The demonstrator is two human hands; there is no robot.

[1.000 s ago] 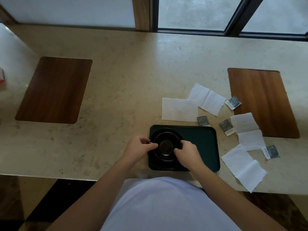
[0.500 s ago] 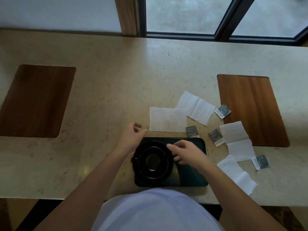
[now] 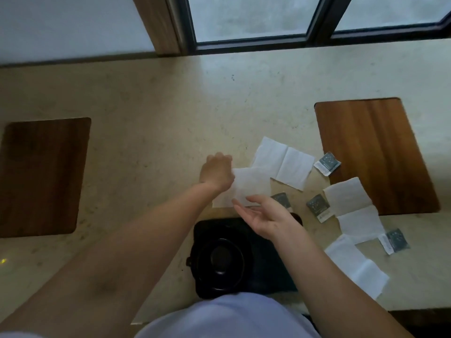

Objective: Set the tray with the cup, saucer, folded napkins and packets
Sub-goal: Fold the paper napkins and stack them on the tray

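Item in hand: the nearest napkin [image 3: 249,185], lying flat on the tabletop [image 3: 151,123] just beyond the tray [image 3: 268,272], its long axis running left to right. The left hand [image 3: 216,172] is resting knuckles-up on the napkin's left end, fingers curled — whether it is pinching the paper cannot be told. The right hand [image 3: 264,217] is hovering palm-up and loose, holding nothing, with its fingertips [image 3: 238,206] reaching toward the napkin's near edge; this hand appears to be the nearer one for lifting that edge into a fold. Count: 4 napkins showing, all unfolded or only creased, the other 3 [image 3: 284,163] [image 3: 353,211] [image 3: 358,267] lying to the right of the tray; 4 packets [image 3: 327,163] [image 3: 281,200] [image 3: 317,206] [image 3: 395,241], scattered among them; 1 cup [image 3: 220,261] sitting on 1 saucer [image 3: 201,279] at the tray's left side; 2 wooden mats [image 3: 41,176] [image 3: 373,152], well apart. Judgement — cup and saucer are placed; napkins and packets are not yet on the tray.
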